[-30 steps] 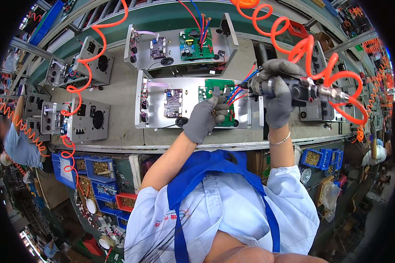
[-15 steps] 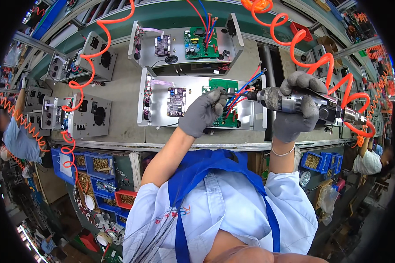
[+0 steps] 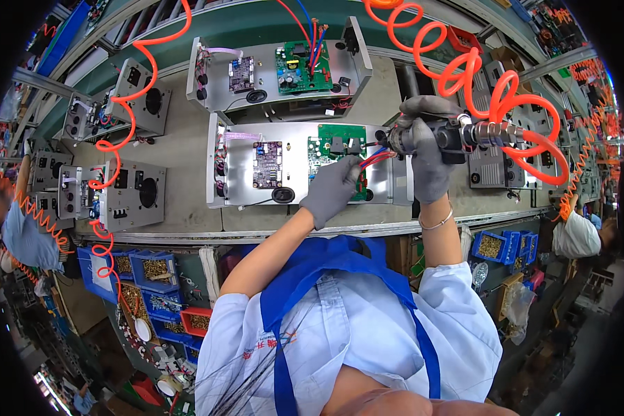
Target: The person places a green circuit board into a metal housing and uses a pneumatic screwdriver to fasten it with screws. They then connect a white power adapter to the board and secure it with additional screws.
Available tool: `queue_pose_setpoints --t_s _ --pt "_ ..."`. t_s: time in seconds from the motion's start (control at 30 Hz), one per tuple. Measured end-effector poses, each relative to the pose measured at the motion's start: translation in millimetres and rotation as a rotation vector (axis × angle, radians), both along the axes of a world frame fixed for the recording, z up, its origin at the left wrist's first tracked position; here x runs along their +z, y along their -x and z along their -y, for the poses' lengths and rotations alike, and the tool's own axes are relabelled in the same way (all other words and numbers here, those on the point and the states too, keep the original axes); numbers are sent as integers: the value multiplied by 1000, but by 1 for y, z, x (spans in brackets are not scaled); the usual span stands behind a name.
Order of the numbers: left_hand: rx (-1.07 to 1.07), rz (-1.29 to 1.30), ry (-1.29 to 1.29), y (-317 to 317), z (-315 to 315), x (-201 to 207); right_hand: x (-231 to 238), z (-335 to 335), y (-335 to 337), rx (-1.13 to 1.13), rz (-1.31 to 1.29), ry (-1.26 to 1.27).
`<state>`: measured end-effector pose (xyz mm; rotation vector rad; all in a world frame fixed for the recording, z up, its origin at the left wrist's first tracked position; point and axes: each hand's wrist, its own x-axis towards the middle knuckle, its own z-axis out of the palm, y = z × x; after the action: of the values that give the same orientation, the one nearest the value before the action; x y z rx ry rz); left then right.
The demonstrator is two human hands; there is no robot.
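My right hand (image 3: 430, 156), in a grey glove, grips an air screwdriver (image 3: 445, 139) over the right end of an open metal chassis (image 3: 299, 170). The driver's tip is hidden. My gloved left hand (image 3: 333, 186) has its fingers curled together at the lower part of a green circuit board (image 3: 336, 142). What they hold, if anything, is hidden. Red wires (image 3: 378, 160) run from beside those fingertips to the driver's nose, with a blue wire (image 3: 375, 152) next to them. A smaller purple circuit board (image 3: 267, 165) lies left of the green one.
A second chassis (image 3: 263, 104) with boards stands behind. More grey housings stand on the left (image 3: 135, 194) and right (image 3: 492, 163). An orange coiled hose (image 3: 544, 149) joins the driver. Blue bins (image 3: 152, 270) and a red bin (image 3: 196, 321) of small fasteners sit below the bench edge.
My left hand has left the driver's tip and dropped to the green board's lower part. The driver has turned in my right hand and shifted left. The whole view has moved slightly.
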<state>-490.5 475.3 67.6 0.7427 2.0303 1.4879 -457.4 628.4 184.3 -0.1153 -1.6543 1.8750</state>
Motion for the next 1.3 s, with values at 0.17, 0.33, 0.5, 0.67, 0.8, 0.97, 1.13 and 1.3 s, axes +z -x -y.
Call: queue_pose_setpoints --t_s 0.17,0.33,0.5,0.67,0.8,0.97,1.13,1.3 --pt "16 25 51 -1 0 3 -8 0 5 -32 25 41" --pt "22 61 57 -2 -1 2 -8 -1 10 -79 78 -76" --pt "165 563 -278 4 20 14 -2 2 27 -80 101 -2" --pt "294 810 -532 15 60 14 -7 -2 35 -65 56 -79" --pt "310 806 -506 3 80 16 -13 -10 29 -3 205 -117" --pt "289 826 -508 -6 100 18 26 24 9 193 -14 28" --pt "360 904 -609 -14 99 4 11 41 5 194 67 -12" --pt "365 1011 -640 -14 105 3 -15 44 10 130 64 -25"
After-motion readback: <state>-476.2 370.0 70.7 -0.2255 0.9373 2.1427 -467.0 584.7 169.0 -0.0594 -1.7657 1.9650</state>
